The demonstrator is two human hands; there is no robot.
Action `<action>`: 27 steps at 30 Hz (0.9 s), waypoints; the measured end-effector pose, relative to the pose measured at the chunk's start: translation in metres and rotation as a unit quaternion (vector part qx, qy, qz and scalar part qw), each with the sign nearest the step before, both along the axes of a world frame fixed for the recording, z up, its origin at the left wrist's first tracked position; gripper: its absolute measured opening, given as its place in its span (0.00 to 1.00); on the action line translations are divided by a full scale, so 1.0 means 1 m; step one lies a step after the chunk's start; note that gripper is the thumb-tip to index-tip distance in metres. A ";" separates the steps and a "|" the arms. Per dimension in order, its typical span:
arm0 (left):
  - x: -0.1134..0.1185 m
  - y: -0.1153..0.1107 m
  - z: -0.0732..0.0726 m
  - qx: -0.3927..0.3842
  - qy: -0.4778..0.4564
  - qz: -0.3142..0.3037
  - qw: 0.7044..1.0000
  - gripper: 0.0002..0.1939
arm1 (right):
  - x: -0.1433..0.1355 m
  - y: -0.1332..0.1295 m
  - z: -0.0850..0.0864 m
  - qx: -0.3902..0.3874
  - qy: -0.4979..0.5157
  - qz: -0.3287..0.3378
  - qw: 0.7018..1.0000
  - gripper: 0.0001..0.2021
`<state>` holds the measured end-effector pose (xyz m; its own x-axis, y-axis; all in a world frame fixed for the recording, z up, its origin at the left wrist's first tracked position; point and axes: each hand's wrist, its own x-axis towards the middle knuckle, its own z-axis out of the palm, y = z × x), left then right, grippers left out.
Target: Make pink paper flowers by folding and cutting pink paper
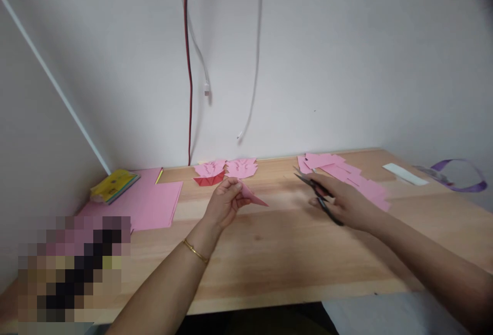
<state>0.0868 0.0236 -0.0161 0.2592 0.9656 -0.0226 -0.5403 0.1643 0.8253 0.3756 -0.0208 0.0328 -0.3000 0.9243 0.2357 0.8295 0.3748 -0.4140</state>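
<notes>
Between the thumb and fingers of my left hand (pixel 226 201) is a folded piece of pink paper (pixel 254 199), its sharp tip pointing right. My right hand (pixel 348 202) grips a pair of black-handled scissors (pixel 318 188) with the blades apart, angled up and to the left. A gap separates the blades from the folded paper. Behind my left hand, near the wall, stand pink folded paper pieces (pixel 241 167) and a red folded paper piece (pixel 209 178). Several cut pink paper pieces (pixel 346 175) lie in an overlapping pile behind my right hand.
Large pink sheets (pixel 154 211) cover the table's left side, with a yellow packet (pixel 114 185) on top. A white strip (pixel 404 174) and a purple band (pixel 472 187) are at the right. Cables (pixel 188 68) hang down the wall. The wooden table (pixel 254 268) ends in front.
</notes>
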 end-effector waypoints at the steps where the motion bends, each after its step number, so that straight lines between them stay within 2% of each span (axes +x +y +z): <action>1: -0.001 0.000 0.000 0.002 -0.001 -0.001 1.000 0.14 | -0.016 0.009 0.001 -0.019 0.008 0.029 0.999 0.21; 5: -0.004 0.001 0.002 0.008 0.009 -0.003 1.000 0.14 | -0.062 0.036 -0.003 -0.042 0.016 0.121 0.992 0.19; 9: -0.006 0.003 0.001 0.007 0.008 -0.003 1.000 0.13 | -0.080 0.050 -0.011 -0.069 0.013 0.154 0.986 0.18; 20: -0.004 0.006 -0.010 0.035 0.032 -0.034 0.998 0.10 | -0.085 0.051 -0.021 -0.073 0.007 0.166 0.983 0.20; 27: -0.004 0.006 -0.012 0.035 0.044 -0.035 0.998 0.10 | -0.084 0.051 -0.024 -0.096 0.013 0.166 0.981 0.22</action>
